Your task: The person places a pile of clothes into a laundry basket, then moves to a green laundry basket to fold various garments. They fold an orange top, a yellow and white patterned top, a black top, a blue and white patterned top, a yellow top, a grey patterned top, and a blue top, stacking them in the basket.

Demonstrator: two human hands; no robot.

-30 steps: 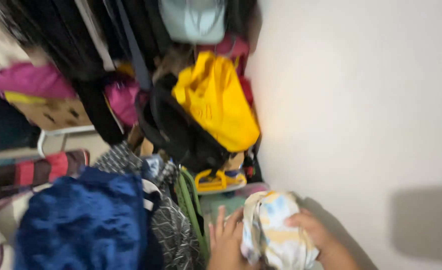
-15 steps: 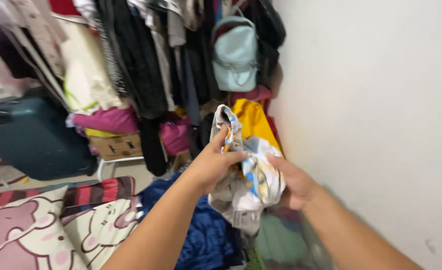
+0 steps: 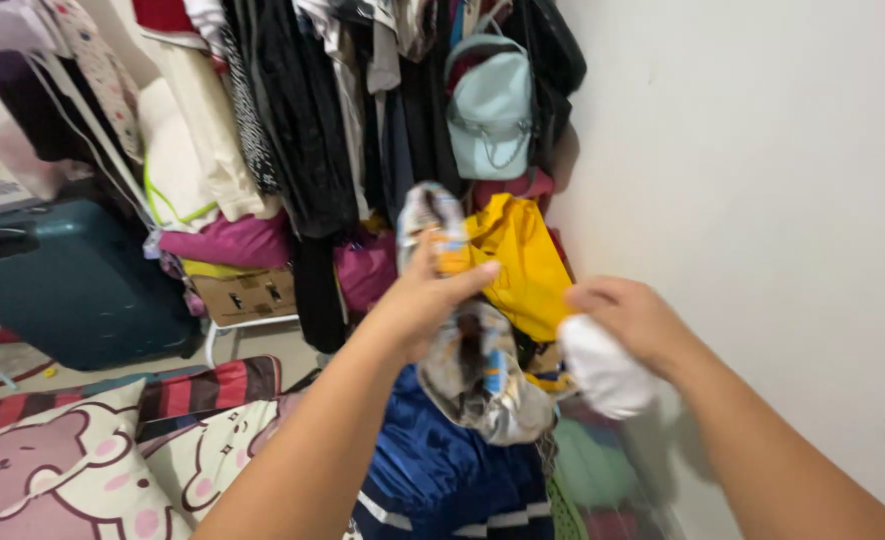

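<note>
Starting at the left edge, a teal suitcase (image 3: 63,280) stands on the floor beyond a cartoon-print pillow (image 3: 53,470) in the lower left corner. Dark clothes (image 3: 303,110) hang above, with a pale blue backpack (image 3: 490,105) among them. At centre, the left hand (image 3: 428,295) is clamped on the top of a patterned cloth (image 3: 478,370) (blurred, white with blue and orange), held up in the air before a yellow bag (image 3: 523,260). Apart from it, the right hand (image 3: 633,320) grips the cloth's white end near the wall (image 3: 763,200).
</note>
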